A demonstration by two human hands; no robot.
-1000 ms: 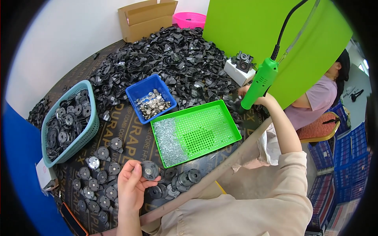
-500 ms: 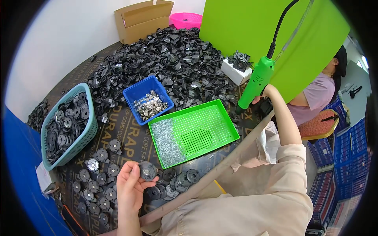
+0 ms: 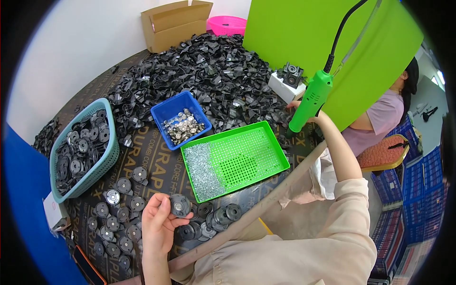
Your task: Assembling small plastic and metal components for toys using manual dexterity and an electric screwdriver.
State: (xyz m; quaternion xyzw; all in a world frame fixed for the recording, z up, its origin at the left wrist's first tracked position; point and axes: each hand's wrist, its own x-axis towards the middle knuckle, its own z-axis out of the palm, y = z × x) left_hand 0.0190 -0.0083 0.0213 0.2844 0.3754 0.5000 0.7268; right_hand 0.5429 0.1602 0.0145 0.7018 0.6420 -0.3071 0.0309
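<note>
Head view: L hand [image 3: 159, 216] is just off the green tray's [image 3: 259, 147] near-left corner, thumb & fingers pinching a round dark disc [image 3: 180, 205] w/ a metal centre. R hand [image 3: 316, 119] is off the tray's far-right corner, mostly hidden behind a green power driver [image 3: 311, 97]; can't tell whether its fingers wrap the driver or grip sth. behind it. Driver hangs tilted, w/ a black cord [image 3: 338, 35] at its top, its lower end near the tray's right end.

Tiny silvery pieces [image 3: 204, 173] fill the tray's left end; the rest is bare mesh. Blue bin [image 3: 163, 113] w/ shiny metal parts [image 3: 183, 128] sits right by the tray's far-left corner. Nearside of tray: overlapping dark discs [image 3: 221, 218]. Left of tray, approx. level w/ the L hand: loose discs [image 3: 114, 223], same type. Farther left: teal basket [image 3: 111, 159], full of discs. Beyond tray: big heap of black plastic pieces [image 3: 204, 76]; behind that, a cardboard box [image 3: 178, 31] & pink basket [image 3: 228, 28]. Past tray's far-right corner: white box [image 3: 285, 89] w/ a black device [image 3: 290, 74] on top. Well right of tray: a co-worker [image 3: 380, 114], lilac top.
</note>
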